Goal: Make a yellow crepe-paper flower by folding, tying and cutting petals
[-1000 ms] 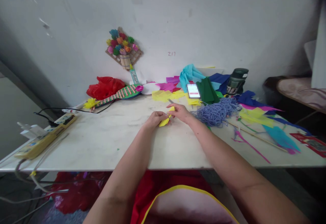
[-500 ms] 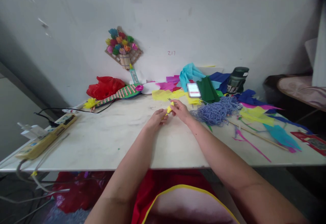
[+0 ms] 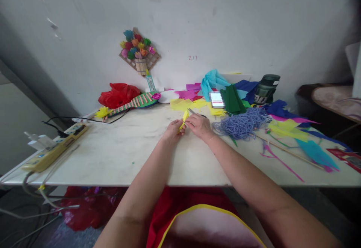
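A small folded piece of yellow crepe paper (image 3: 185, 115) stands up between my two hands, over the middle of the table. Its lower end is pinched in the closed fingers of my left hand (image 3: 173, 130). My right hand (image 3: 200, 126) is closed too, its fingertips against the narrow middle of the yellow piece. Scissors (image 3: 191, 111) are tucked in that right hand, their pale blades pointing up and left above the fingers and a dark handle showing behind. Whether the right fingertips also hold a thread is too small to tell.
Blue-purple yarn (image 3: 242, 123) lies heaped to the right, near a thin stick (image 3: 290, 152). Behind are coloured paper sheets (image 3: 232, 99), a phone (image 3: 217, 99) and a dark green jar (image 3: 266, 89). A power strip (image 3: 53, 148) with cables is at left.
The yellow piece has turned more upright and moved slightly left. My right fingers have shifted from its upper end to its middle. The view has swung slightly left.
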The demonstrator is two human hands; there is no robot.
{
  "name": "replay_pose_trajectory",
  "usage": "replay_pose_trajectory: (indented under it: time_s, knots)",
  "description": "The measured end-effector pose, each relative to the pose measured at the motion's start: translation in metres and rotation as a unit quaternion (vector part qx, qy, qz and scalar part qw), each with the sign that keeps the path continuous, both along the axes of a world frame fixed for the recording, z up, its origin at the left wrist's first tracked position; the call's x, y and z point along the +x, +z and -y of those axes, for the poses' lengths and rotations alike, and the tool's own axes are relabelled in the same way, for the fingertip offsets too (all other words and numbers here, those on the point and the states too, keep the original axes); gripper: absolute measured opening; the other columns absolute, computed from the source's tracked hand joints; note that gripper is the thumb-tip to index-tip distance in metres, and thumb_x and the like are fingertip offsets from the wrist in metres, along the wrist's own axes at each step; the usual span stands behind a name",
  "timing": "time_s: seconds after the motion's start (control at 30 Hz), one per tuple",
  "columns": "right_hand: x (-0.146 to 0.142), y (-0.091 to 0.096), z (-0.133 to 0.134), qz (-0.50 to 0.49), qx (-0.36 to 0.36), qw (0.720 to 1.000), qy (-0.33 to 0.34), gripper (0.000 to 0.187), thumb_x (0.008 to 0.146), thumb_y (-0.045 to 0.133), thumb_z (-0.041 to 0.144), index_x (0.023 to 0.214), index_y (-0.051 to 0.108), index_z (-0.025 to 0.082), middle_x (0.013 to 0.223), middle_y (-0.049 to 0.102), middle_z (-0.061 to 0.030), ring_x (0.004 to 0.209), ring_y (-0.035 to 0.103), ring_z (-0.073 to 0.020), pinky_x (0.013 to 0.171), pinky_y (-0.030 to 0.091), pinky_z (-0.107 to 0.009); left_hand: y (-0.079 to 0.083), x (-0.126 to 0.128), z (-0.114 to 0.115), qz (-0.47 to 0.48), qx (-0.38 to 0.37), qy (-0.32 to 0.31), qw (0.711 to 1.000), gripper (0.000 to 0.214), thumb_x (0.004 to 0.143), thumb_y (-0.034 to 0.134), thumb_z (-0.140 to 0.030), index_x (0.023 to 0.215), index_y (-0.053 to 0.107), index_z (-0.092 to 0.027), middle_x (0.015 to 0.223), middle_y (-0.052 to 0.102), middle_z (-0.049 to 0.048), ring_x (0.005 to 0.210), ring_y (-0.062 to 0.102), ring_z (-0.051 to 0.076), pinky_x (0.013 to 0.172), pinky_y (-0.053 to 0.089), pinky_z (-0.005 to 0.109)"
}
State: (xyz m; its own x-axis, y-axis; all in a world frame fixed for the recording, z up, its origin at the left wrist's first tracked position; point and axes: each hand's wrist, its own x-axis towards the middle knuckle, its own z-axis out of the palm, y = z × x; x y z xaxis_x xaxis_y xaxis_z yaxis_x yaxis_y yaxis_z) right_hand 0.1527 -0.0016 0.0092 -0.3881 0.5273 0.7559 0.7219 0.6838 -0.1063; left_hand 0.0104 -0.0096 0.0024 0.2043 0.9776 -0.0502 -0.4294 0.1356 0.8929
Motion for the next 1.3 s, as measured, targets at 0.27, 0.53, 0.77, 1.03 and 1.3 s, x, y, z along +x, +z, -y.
replay_pose_trajectory:
  time_s: [0.27, 0.53, 0.77, 1.03, 1.3]
  knots:
    - [0.0005, 0.0025, 0.0030, 0.032, -0.024, 0.999, -0.011, 0.024, 0.084, 0.044, 0.025, 0.082, 0.068, 0.021, 0.080, 0.066, -0.0048, 0.080, 0.052, -0.0179, 0.067, 0.037, -0.029, -0.0034, 0.0033, -0.0024, -0.025, 0.013, 0.017, 0.999, 0.025, 0.074, 0.059, -0.034, 0.074, 0.042, -0.016, 0.051, 0.050, -0.0026, 0.033, 0.035, 0.004, 0.035, 0.027, 0.017]
    - [0.0012, -0.0008, -0.0021, 0.048, -0.047, 0.998, 0.005, 0.021, 0.082, 0.048, 0.023, 0.081, 0.069, 0.021, 0.079, 0.066, -0.0044, 0.079, 0.053, -0.0176, 0.067, 0.037, -0.029, -0.0034, 0.0032, -0.0011, -0.030, 0.016, 0.021, 0.999, 0.027, 0.073, 0.060, -0.034, 0.074, 0.040, -0.017, 0.051, 0.047, -0.0041, 0.033, 0.032, 0.002, 0.036, 0.026, 0.016]
    - [0.0001, 0.0002, -0.0012, 0.075, -0.024, 0.997, -0.004, 0.027, 0.085, 0.043, 0.025, 0.076, 0.068, 0.019, 0.075, 0.066, -0.0050, 0.077, 0.052, -0.0174, 0.066, 0.036, -0.029, -0.0059, 0.0031, -0.0028, -0.024, 0.021, 0.025, 0.999, 0.028, 0.072, 0.061, -0.034, 0.074, 0.039, -0.017, 0.049, 0.048, -0.0040, 0.033, 0.032, 0.003, 0.035, 0.024, 0.016]
    - [-0.0021, -0.0007, -0.0010, 0.056, -0.039, 0.998, -0.012, 0.023, 0.081, 0.046, 0.022, 0.071, 0.067, 0.020, 0.073, 0.065, -0.0045, 0.077, 0.052, -0.0174, 0.064, 0.037, -0.029, -0.0037, 0.0041, 0.0002, -0.019, 0.031, 0.021, 0.999, 0.028, 0.071, 0.062, -0.033, 0.074, 0.040, -0.017, 0.050, 0.049, -0.0038, 0.032, 0.031, 0.002, 0.035, 0.025, 0.016]
    - [-0.0041, 0.0001, 0.0005, 0.012, -0.061, 0.998, -0.024, 0.020, 0.079, 0.048, 0.020, 0.072, 0.067, 0.021, 0.073, 0.065, -0.0030, 0.076, 0.052, -0.0167, 0.063, 0.038, -0.028, -0.0003, 0.0038, 0.0037, -0.014, 0.049, 0.006, 0.999, 0.030, 0.068, 0.065, -0.034, 0.074, 0.041, -0.016, 0.051, 0.048, -0.0044, 0.033, 0.031, 0.002, 0.036, 0.025, 0.016]
